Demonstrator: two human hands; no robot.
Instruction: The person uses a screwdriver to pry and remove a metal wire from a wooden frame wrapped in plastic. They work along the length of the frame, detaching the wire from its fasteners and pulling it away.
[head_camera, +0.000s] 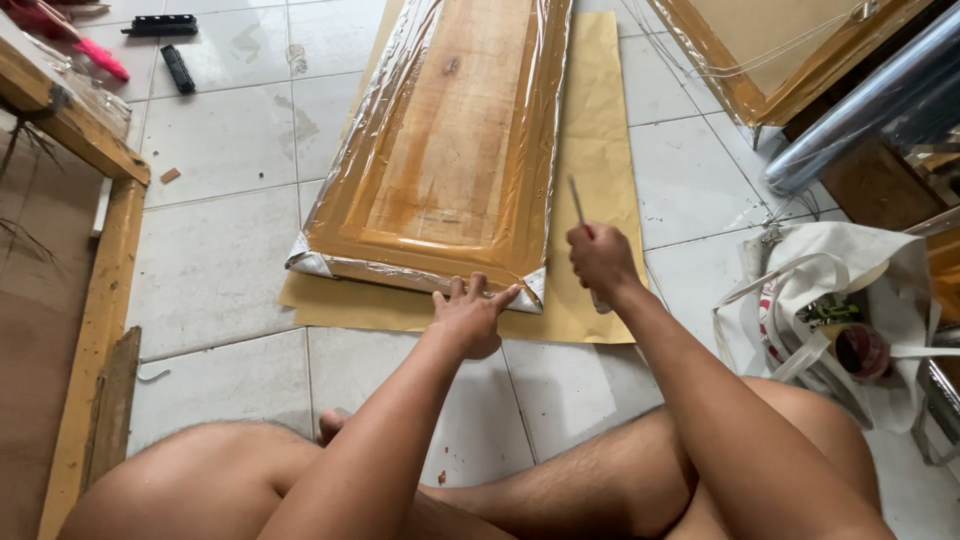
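Plastic-wrapped wooden door panel (450, 150) is lying flat on the tiled floor (210, 280), resting on a long sheet of tan kraft paper (600, 140) and stretching away toward twelve o'clock from the seated person. The left hand's (470, 315) fingers (478, 287) are spreading wide and pressing down on the panel's near edge, just beside its near right corner, where the clear film is bunching into a silvery fold. The right hand (602, 258) is closing in a fist around a thin, blade-like tool (578, 203), whose slim tip is pointing up toward twelve o'clock over the paper, just off the panel's right edge; I cannot tell exactly what kind of tool it is. Both forearms are reaching forward from the person's bare, crossed legs at six o'clock.

At three o'clock from the hands, a white cloth tote bag (850, 290) is slumping open on the tiles, with a dark round container showing inside. At one o'clock, a second wrapped panel (760, 50) is lying at an angle, and a roll of clear film (870, 100) is leaning near it. At nine o'clock, a raw wooden frame (100, 300) is running along the floor. At eleven o'clock, well apart from the hands, two black bar-shaped objects (178, 68) are lying on the tiles beside something pink (100, 58).
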